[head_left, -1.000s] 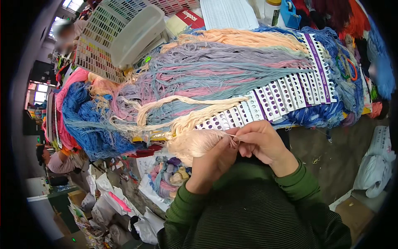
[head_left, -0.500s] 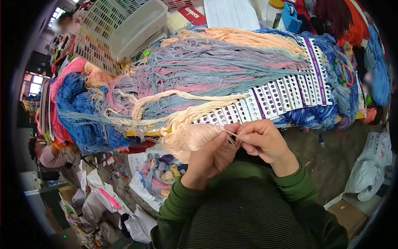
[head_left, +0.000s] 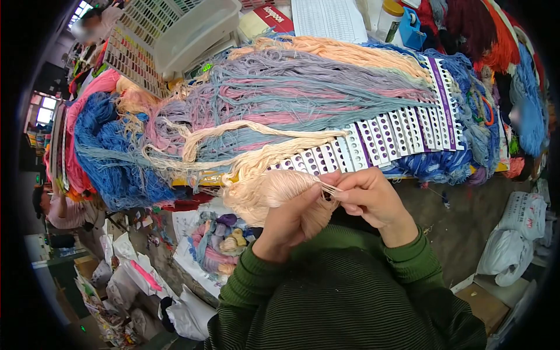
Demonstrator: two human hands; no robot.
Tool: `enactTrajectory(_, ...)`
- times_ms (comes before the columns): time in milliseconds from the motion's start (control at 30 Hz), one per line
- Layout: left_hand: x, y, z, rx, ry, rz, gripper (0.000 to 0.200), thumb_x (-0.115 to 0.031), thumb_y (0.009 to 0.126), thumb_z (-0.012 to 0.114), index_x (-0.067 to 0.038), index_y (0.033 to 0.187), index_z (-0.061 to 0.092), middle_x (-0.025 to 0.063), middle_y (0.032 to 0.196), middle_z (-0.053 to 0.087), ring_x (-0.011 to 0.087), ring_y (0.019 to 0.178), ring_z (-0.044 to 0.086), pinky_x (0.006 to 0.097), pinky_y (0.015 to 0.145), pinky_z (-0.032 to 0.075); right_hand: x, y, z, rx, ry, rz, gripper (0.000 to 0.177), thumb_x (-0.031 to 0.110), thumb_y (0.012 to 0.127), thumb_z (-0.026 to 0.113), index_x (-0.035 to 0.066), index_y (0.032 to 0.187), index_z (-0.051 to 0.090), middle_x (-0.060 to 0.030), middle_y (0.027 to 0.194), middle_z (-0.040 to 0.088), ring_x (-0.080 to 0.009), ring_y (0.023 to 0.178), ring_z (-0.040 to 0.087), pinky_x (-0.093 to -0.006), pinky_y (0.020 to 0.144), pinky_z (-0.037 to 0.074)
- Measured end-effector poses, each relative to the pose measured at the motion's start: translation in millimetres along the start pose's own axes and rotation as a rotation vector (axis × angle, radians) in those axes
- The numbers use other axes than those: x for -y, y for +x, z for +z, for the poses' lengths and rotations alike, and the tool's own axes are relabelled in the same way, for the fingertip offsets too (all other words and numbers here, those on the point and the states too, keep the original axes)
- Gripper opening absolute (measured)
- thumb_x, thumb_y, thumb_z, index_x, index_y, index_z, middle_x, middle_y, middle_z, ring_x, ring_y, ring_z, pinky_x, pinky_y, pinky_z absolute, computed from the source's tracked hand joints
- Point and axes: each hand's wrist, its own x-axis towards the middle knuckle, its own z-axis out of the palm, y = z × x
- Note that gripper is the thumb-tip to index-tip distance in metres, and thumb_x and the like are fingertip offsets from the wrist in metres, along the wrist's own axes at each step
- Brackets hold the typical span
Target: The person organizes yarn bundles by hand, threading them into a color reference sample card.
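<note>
My left hand is closed round a cream skein of thread, which bulges out on its left side. Between my two hands a few cream strands run taut. The fingertips of my right hand pinch these strands at their right end. Just beyond my hands lies a row of white punched thread cards with round holes. Cream thread is looped to the near cards and trails left over the table edge. Lavender, teal and pink threads spread behind it.
A clear plastic bin, printed sheets, a jar and a blue tape dispenser stand at the back. Blue yarn hangs at the left. Plastic bags lie on the floor at right. Another person is at far left.
The strands between my hands are drawn out slightly further to the right and spread a little. The whole view has shifted slightly; the skein stays in my left hand.
</note>
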Motion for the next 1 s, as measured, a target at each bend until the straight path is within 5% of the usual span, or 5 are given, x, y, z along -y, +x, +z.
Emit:
enactTrajectory(667,-0.1,-2.5,2.7,-0.072,0.049,-0.01,0.035,-0.013,0.084,0.04,0.007,0.113,0.038,0.0117,0.112,0.045,0.0172,0.103,0.043,0.028,0.089,0.033,-2.1,-0.7,-4.6,0.03,0.23,0.07,0.009,-0.001,0.073,0.052,-0.006,0.078,0.057,-0.0069,0.066,0.054,-0.0065,0.052,0.042,-0.0168,0.046,0.034)
enactTrajectory(867,2.2,-6.3,-7.6,-0.012,-0.065,-0.032,0.041,-0.021,0.085,0.038,0.007,0.115,0.036,0.013,0.114,0.043,0.018,0.105,0.042,0.0315,0.09,0.033,-1.5,-3.7,-6.4,0.192,0.238,0.1,0.009,0.0,0.076,0.049,-0.005,0.082,0.054,-0.0013,0.061,0.048,-0.0034,0.047,0.035,-0.0156,0.042,0.027)
enactTrajectory(1000,3.0,-5.8,-3.5,0.008,-0.15,0.027,0.046,-0.028,0.085,0.036,0.005,0.118,0.033,0.0131,0.117,0.04,0.0194,0.107,0.04,0.0353,0.09,0.032,1.3,-0.6,-13.1,0.059,0.248,0.11,0.015,0.009,0.081,0.046,-0.004,0.085,0.053,0.0036,0.055,0.039,-0.0015,0.043,0.027,-0.0152,0.038,0.021)
